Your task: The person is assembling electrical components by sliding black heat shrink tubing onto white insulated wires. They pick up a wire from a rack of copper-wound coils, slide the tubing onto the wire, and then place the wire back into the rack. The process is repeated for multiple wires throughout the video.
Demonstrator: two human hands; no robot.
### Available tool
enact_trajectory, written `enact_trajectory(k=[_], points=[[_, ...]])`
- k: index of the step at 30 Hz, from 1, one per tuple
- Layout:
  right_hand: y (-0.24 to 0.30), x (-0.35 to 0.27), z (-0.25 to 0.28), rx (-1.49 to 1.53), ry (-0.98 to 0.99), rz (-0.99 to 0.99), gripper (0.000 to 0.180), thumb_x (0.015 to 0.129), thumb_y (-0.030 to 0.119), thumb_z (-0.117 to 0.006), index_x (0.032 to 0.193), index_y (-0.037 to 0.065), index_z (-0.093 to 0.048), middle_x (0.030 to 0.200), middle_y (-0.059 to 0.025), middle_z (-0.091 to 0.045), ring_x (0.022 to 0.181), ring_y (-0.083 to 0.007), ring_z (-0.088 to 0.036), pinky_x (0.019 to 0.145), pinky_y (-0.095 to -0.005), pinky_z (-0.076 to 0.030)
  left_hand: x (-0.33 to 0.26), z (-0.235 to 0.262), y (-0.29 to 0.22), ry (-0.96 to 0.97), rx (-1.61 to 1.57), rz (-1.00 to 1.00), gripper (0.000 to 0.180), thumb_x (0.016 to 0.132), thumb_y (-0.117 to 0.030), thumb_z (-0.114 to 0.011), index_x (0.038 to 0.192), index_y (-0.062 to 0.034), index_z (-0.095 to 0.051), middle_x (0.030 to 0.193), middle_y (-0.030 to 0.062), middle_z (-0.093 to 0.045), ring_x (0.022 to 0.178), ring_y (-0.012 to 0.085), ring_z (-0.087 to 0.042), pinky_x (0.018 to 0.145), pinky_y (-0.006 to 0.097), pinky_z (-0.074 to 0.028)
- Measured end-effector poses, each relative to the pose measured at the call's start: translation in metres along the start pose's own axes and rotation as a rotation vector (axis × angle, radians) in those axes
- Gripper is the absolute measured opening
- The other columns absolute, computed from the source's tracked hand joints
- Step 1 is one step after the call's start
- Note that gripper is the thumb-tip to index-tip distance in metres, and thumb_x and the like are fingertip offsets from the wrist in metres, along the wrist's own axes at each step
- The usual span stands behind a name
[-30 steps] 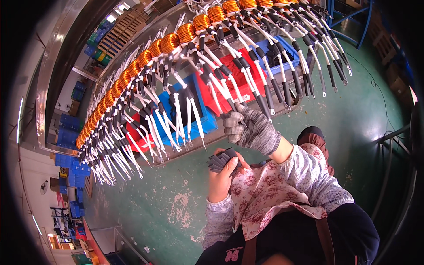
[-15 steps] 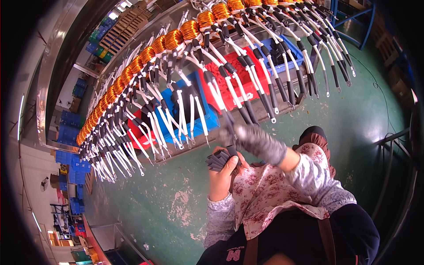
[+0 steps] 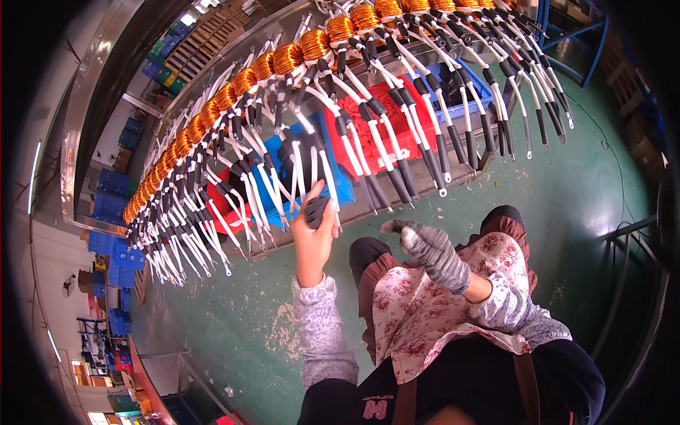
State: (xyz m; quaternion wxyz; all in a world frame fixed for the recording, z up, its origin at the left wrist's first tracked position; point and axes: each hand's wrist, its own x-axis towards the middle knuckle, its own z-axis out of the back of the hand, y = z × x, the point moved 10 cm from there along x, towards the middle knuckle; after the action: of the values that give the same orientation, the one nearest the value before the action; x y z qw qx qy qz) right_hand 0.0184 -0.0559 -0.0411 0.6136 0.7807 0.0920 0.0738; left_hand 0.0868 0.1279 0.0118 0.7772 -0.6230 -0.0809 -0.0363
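Note:
My bare left hand (image 3: 312,244) is closed round a bundle of short black sleeves (image 3: 318,212). It is up against the hanging ends of some white leads (image 3: 330,185) that have no black sleeve at the tip. My right hand (image 3: 433,256), in a grey knitted glove, hovers above my lap with thumb and fingers apart and nothing visible in it. The leads run down from a long row of copper-wound coils (image 3: 287,59) and end in metal lugs. To the right of my left hand, several leads carry long black sleeves (image 3: 404,178) near their ends.
Behind the leads stand a blue bin (image 3: 340,185) with dark pieces, a red bin (image 3: 347,113) with red pieces, and a second blue bin (image 3: 464,108). My knees and floral apron (image 3: 404,312) are close below the rack. Green floor (image 3: 248,319) surrounds me.
My left hand has moved left and up to the unsleeved leads, carrying the black sleeves. My right hand has drawn back from a lead's end, toward the right and down.

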Motion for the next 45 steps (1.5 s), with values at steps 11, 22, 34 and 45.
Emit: enact_trajectory(k=[11,22,34,45], points=[[0.019,0.013,-0.017,-0.095,-0.101,0.197,0.026,0.093,0.019,-0.051,0.108,-0.002,-0.059,0.094,-0.0164,-0.064,0.084,-0.0231,-0.062,0.076,-0.0329,-0.048,0.005,-0.056,-0.014,0.235,-0.429,0.115,0.024,0.09,-0.02,-0.058,0.093,0.0033,-0.058,0.056,-0.002,-0.043,0.043,0.0068,-0.04,0.04,0.021,-0.027],[0.015,0.019,-0.028,0.296,-0.115,-0.136,0.032,0.093,0.032,-0.054,0.107,0.003,-0.059,0.072,0.002,-0.053,0.058,-0.0049,-0.049,0.053,-0.02,-0.041,0.037,-0.059,-0.007,0.187,-0.598,0.107,0.024,0.09,-0.025,-0.058,0.094,-0.001,-0.06,0.06,-0.0026,-0.046,0.046,0.0063,-0.043,0.04,0.02,-0.029],[0.055,0.051,0.006,-0.394,-0.387,0.234,0.033,0.095,0.032,-0.046,0.083,0.004,-0.058,0.06,-0.0044,-0.053,0.053,-0.0146,-0.052,0.052,-0.0294,-0.044,0.041,-0.063,-0.008,0.27,-0.691,0.087,0.014,0.088,-0.015,-0.06,0.086,-0.0026,-0.055,0.059,-0.0017,-0.045,0.045,0.0061,-0.04,0.038,0.02,-0.027],[0.014,0.05,-0.029,0.21,0.027,-0.1,0.039,0.092,0.046,-0.049,0.085,0.008,-0.055,0.06,0.0028,-0.046,0.05,-0.0072,-0.041,0.046,-0.0204,-0.033,0.038,-0.058,-0.009,0.253,-0.57,0.139,0.019,0.087,-0.022,-0.061,0.082,-0.0043,-0.059,0.057,-0.0032,-0.045,0.045,0.0061,-0.042,0.04,0.02,-0.025]])
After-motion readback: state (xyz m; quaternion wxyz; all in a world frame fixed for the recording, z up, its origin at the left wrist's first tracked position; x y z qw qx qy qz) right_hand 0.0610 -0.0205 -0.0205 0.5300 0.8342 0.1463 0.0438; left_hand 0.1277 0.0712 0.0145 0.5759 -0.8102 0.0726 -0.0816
